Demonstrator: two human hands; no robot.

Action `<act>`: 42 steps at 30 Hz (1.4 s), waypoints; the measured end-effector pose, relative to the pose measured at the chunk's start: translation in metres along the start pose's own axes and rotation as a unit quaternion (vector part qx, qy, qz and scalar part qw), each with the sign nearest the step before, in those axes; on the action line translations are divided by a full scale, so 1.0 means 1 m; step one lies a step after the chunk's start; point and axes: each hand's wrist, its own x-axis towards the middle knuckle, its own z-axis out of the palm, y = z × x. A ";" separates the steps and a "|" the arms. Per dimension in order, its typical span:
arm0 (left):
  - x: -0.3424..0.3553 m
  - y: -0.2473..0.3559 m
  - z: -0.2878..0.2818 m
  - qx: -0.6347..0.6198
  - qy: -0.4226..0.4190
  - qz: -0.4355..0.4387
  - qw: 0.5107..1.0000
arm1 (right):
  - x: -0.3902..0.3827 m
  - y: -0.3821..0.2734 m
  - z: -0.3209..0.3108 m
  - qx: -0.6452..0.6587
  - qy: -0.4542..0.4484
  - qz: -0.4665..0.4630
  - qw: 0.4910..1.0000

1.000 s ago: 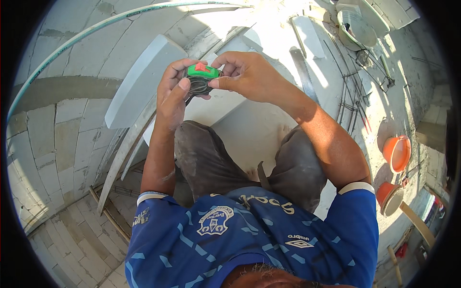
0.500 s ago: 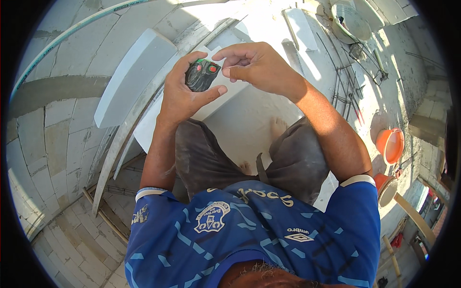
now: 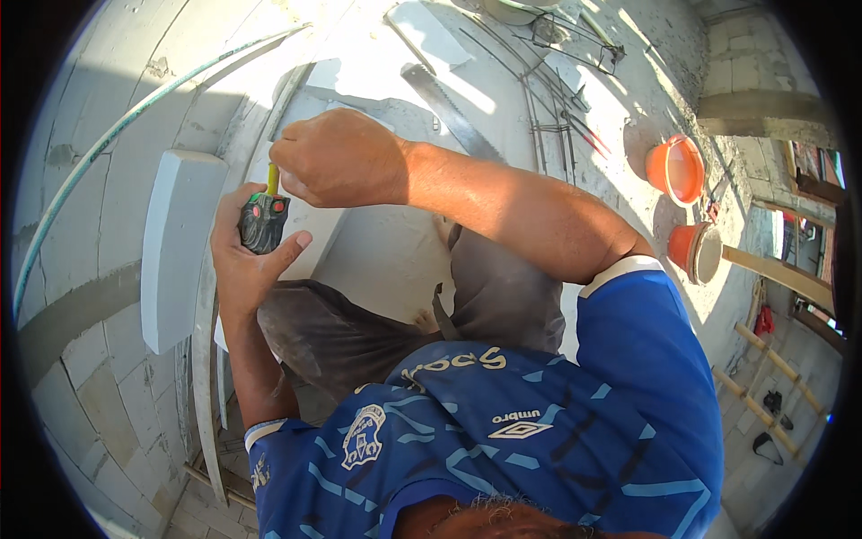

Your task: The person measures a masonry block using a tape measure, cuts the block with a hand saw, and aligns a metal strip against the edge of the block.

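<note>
My left hand grips a dark tape measure with red and green buttons, held above a white block in front of my knees. My right hand is just above it, fingers pinched on the short yellow tape tip that sticks up out of the case. Both forearms come from a blue patterned shirt at the bottom of the view.
A white aerated block leans at the left beside a long metal rail. A hand saw lies on the floor behind. Two orange buckets stand at the right, near steel rods and wooden slats. A green hose curves along the block wall.
The view has swung so the hands sit further left. My right hand has moved from beside the tape measure to above it and now pinches the yellow tape end.
</note>
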 end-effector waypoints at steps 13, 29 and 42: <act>0.003 -0.040 0.047 -0.595 -0.062 -0.089 0.796 | -0.003 -0.001 -0.004 -0.119 0.148 -0.056 0.980; 0.059 0.051 0.135 -0.578 -0.422 -0.131 0.686 | -0.115 0.025 -0.148 -0.069 0.089 0.103 0.988; 0.115 -0.082 -0.092 -0.187 -0.025 -0.229 0.955 | -0.687 0.142 -0.037 -0.252 -0.126 0.705 0.651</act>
